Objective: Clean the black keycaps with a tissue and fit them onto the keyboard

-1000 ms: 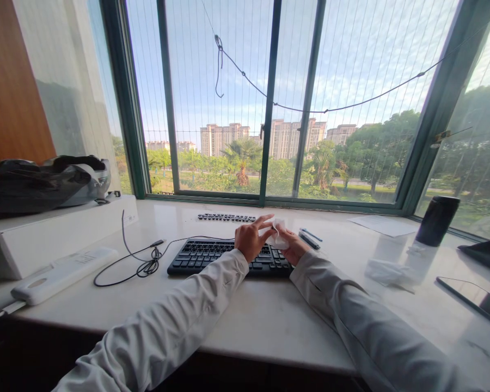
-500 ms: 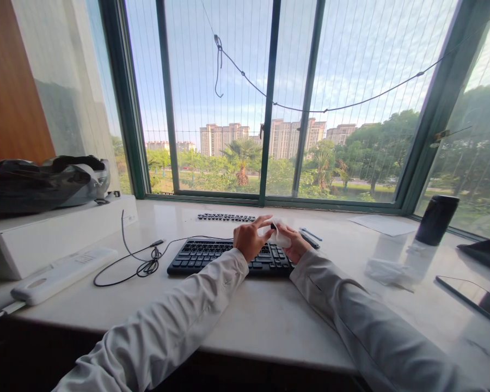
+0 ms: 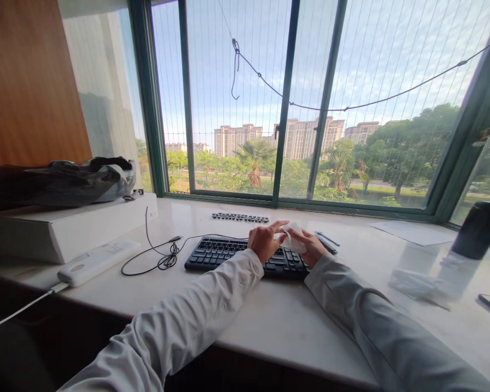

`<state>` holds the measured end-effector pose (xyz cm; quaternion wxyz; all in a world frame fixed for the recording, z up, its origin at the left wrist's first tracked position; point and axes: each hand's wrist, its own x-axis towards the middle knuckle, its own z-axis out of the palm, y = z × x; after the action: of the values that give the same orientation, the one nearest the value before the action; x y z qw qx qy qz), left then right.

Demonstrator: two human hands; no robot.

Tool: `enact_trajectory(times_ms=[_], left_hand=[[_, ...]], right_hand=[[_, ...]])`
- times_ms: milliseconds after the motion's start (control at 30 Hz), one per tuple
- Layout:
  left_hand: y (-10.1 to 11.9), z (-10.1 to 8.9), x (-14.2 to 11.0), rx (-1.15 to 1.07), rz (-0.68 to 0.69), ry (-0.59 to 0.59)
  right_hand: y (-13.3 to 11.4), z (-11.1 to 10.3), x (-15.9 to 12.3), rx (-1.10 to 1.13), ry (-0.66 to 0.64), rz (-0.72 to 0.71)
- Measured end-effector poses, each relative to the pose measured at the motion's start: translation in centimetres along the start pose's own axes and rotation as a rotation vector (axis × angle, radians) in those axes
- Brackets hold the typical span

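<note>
My left hand [image 3: 264, 243] is over the right part of a black keyboard [image 3: 212, 253], thumb and fingers pinched at the edge of a white tissue [image 3: 294, 238]. The small black keycap seen between these fingertips half a second ago is now mostly hidden by the fingers and tissue. My right hand [image 3: 313, 247] is closed round the tissue, close against the left fingertips. Several keys are off the upper part of the keyboard, where the bare key seats show. Behind it, loose black keycaps [image 3: 240, 218] lie in rows on the white table.
A coiled black cable [image 3: 167, 261] and a white power strip [image 3: 100, 261] lie on the left, by a white box [image 3: 65, 228]. Right of my hands are pens [image 3: 326, 242], crumpled clear plastic [image 3: 420, 286], paper [image 3: 410, 231] and a black cylinder [image 3: 479, 230].
The view has swung left, so everything sits further right. Both hands stay together at the tissue; the black keycap has gone from plain sight between the fingertips.
</note>
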<state>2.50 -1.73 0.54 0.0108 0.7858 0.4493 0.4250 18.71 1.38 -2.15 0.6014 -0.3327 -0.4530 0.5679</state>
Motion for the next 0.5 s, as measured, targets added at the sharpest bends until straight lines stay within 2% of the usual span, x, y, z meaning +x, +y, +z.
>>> enact_trajectory(times_ms=[100,267,500], left_hand=[[0.00,0.05,-0.03,0.007,-0.005,0.000],[0.15,-0.07,0.03,0.045,-0.029,-0.031],[0.70,-0.33,0.29,-0.078,-0.095,-0.001]], right_hand=[[-0.17,0.12,-0.19,-0.008,0.015,0.010],[-0.12,0.25,-0.44,-0.078,-0.086,0.061],[0.04,0.21,0.04,-0.002,0.011,0.041]])
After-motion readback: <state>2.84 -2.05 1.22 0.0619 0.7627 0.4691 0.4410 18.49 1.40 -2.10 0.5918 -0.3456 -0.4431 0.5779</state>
